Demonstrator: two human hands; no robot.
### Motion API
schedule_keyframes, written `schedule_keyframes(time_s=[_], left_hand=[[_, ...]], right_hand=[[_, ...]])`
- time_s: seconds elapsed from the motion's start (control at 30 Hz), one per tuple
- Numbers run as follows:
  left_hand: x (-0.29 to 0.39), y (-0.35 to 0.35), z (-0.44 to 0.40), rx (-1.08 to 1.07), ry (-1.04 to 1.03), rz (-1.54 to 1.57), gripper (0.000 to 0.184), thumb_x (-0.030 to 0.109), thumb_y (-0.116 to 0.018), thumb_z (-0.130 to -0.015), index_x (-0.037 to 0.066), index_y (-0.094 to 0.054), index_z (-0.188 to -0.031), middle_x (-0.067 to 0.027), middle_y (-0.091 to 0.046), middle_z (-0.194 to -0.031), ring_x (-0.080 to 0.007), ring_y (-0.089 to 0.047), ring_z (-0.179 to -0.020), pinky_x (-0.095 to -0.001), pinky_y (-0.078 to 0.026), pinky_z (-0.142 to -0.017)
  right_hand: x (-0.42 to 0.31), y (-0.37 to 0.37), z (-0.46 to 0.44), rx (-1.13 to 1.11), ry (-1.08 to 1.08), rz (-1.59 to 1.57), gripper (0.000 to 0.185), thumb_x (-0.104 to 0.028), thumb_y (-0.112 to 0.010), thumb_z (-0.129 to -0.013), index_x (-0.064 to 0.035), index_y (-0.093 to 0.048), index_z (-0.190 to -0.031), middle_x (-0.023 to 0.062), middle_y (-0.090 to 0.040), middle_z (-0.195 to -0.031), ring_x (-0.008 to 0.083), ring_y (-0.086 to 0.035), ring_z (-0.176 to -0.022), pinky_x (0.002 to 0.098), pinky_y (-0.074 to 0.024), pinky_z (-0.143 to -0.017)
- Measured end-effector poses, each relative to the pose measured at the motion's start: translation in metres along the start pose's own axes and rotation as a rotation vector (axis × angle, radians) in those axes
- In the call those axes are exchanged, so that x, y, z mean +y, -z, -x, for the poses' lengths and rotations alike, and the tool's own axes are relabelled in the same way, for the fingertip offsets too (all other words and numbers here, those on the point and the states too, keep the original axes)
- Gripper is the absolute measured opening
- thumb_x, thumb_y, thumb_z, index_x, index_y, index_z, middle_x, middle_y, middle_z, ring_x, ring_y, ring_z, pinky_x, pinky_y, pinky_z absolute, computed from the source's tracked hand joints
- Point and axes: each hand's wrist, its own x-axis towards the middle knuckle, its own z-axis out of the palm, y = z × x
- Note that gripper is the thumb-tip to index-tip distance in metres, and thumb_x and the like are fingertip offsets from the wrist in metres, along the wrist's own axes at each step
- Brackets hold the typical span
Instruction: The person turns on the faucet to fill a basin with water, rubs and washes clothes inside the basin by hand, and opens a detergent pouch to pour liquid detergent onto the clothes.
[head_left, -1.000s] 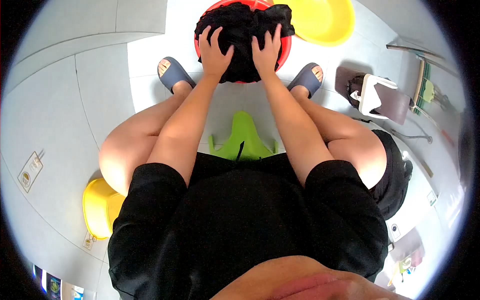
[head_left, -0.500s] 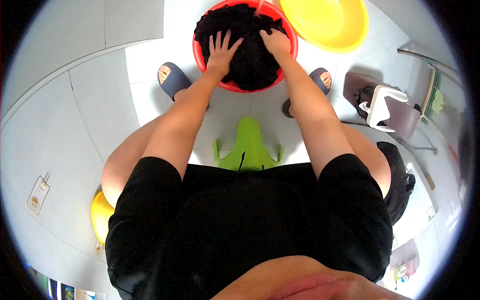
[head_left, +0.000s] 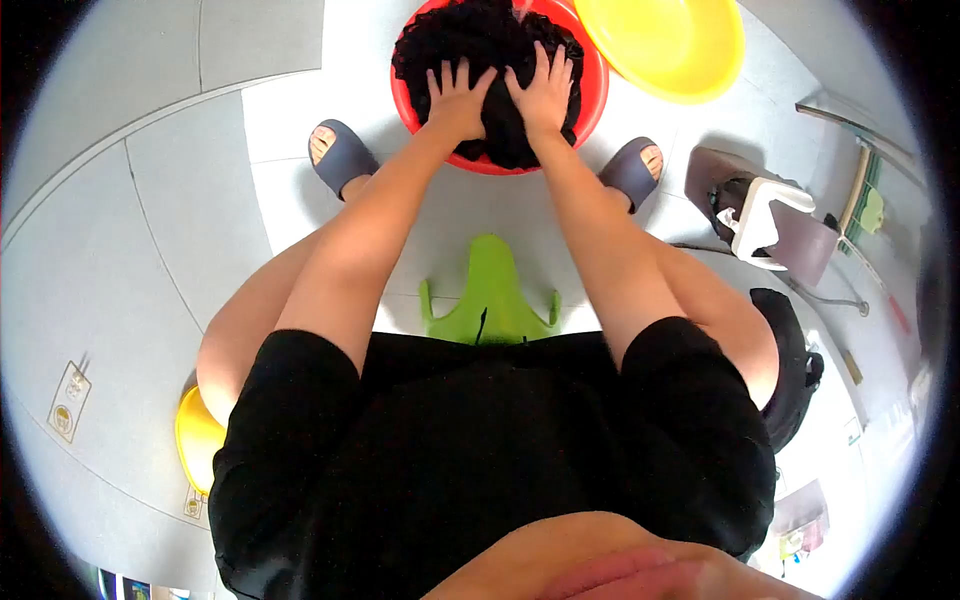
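Observation:
A heap of black cloth (head_left: 470, 35) fills the red basin (head_left: 598, 95) on the floor at the top of the view. My left hand (head_left: 458, 106) lies on the near left part of the cloth, fingers spread. On the right part of the heap, my right hand (head_left: 546, 95) also rests with its fingers stretched apart. Both palms face down against the fabric, and neither hand grips it. What looks like a thin stream of water enters at the basin's far edge. How far the cloth reaches down inside cannot be seen.
A yellow basin (head_left: 665, 45) stands right beside the red one. A green plastic stool (head_left: 490, 290) is below me. My slippered feet flank the basin. To the right is a bin (head_left: 715, 170) with a black liner; another yellow object (head_left: 198, 440) is at lower left.
My right hand has gone from curled fingers at the cloth's right side to spread fingers, moving slightly nearer my left hand. The cloth's right edge has shifted inward, showing more red basin.

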Motion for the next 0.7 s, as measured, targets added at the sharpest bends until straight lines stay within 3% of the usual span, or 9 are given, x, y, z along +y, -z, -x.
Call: schedule_keyframes(time_s=[0.03,0.1,0.13,0.23,0.33,0.37,0.5,0.63,0.7], left_hand=[[-0.001,0.027,-0.005,-0.005,0.0,-0.014,0.112,0.036,-0.09,-0.064,0.034,-0.034,-0.161,-0.0212,-0.029,-0.164,-0.0507,-0.027,-0.15,-0.07,-0.022,-0.12],[-0.003,0.082,-0.015,-0.333,-0.047,0.055,0.09,0.036,-0.088,-0.067,0.032,-0.052,-0.15,-0.0156,-0.048,-0.153,-0.0417,-0.047,-0.14,-0.0579,-0.046,-0.11],[-0.016,0.087,-0.034,-0.298,-0.1,0.075,0.068,0.035,-0.086,-0.072,0.029,-0.064,-0.135,-0.0088,-0.061,-0.137,-0.0321,-0.058,-0.128,-0.0483,-0.057,-0.094],[-0.039,0.105,-0.059,0.226,-0.252,0.021,0.084,0.031,-0.09,-0.069,0.026,-0.055,-0.146,-0.0091,-0.057,-0.146,-0.0327,-0.052,-0.136,-0.0468,-0.048,-0.108],[-0.061,0.073,-0.053,0.302,-0.332,-0.042,0.111,0.033,-0.093,-0.067,0.028,-0.034,-0.161,-0.01,-0.039,-0.163,-0.0371,-0.039,-0.148,-0.0539,-0.034,-0.119],[-0.066,0.054,-0.047,0.083,-0.293,-0.023,0.128,0.037,-0.093,-0.068,0.028,-0.014,-0.168,-0.0107,-0.02,-0.173,-0.0409,-0.024,-0.156,-0.0614,-0.024,-0.122],[-0.038,0.003,-0.025,0.117,-0.071,-0.108,0.118,0.032,-0.085,-0.076,0.025,-0.011,-0.168,-0.0099,-0.01,-0.175,-0.0397,-0.012,-0.159,-0.0615,-0.014,-0.126],[-0.006,0.049,-0.007,-0.018,0.057,-0.036,0.103,0.018,-0.073,-0.08,0.018,-0.017,-0.167,-0.0129,-0.01,-0.174,-0.0401,-0.012,-0.159,-0.0625,-0.02,-0.124],[0.005,0.069,-0.007,0.063,0.096,-0.015,0.09,0.019,-0.071,-0.084,0.017,-0.029,-0.164,-0.0108,-0.01,-0.174,-0.0368,-0.012,-0.16,-0.0648,-0.018,-0.124]], right_hand=[[0.008,-0.004,-0.001,0.008,0.064,0.033,0.076,-0.049,-0.074,-0.086,-0.0215,-0.049,-0.152,0.018,-0.034,-0.164,0.0432,-0.034,-0.147,0.0531,-0.0314,-0.122],[0.013,-0.004,-0.008,-0.027,0.101,0.003,0.074,-0.048,-0.074,-0.086,-0.0218,-0.051,-0.15,0.017,-0.038,-0.162,0.0414,-0.039,-0.144,0.0524,-0.0337,-0.12],[0.016,-0.008,-0.01,0.0,0.128,0.019,0.072,-0.047,-0.073,-0.086,-0.0216,-0.051,-0.15,0.0167,-0.039,-0.161,0.0397,-0.041,-0.142,0.0511,-0.0341,-0.12],[0.023,-0.01,-0.02,-0.046,0.182,0.018,0.071,-0.048,-0.072,-0.087,-0.0224,-0.05,-0.151,0.0165,-0.04,-0.16,0.0386,-0.04,-0.144,0.05,-0.0336,-0.121],[0.035,-0.007,-0.036,-0.126,0.276,-0.034,0.072,-0.05,-0.069,-0.089,-0.0235,-0.047,-0.153,0.0167,-0.037,-0.162,0.0388,-0.037,-0.147,0.0493,-0.032,-0.123],[0.04,-0.005,-0.037,-0.122,0.284,-0.035,0.072,-0.05,-0.069,-0.089,-0.0235,-0.047,-0.153,0.0167,-0.037,-0.162,0.0388,-0.037,-0.147,0.0493,-0.032,-0.123],[0.022,0.034,-0.062,-0.533,0.255,0.154,0.077,-0.061,-0.057,-0.097,-0.024,-0.035,-0.161,0.0162,-0.023,-0.171,0.038,-0.027,-0.155,0.0478,-0.0248,-0.127],[0.012,0.09,-0.064,-0.535,0.297,0.096,0.077,-0.06,-0.052,-0.101,-0.0209,-0.029,-0.164,0.0138,-0.015,-0.173,0.0387,-0.027,-0.155,0.0457,-0.0265,-0.127],[0.015,0.118,-0.072,-0.372,0.467,0.178,0.069,-0.052,-0.055,-0.102,-0.0186,-0.038,-0.16,0.0159,-0.028,-0.169,0.0345,-0.033,-0.153,0.0456,-0.0291,-0.125]])
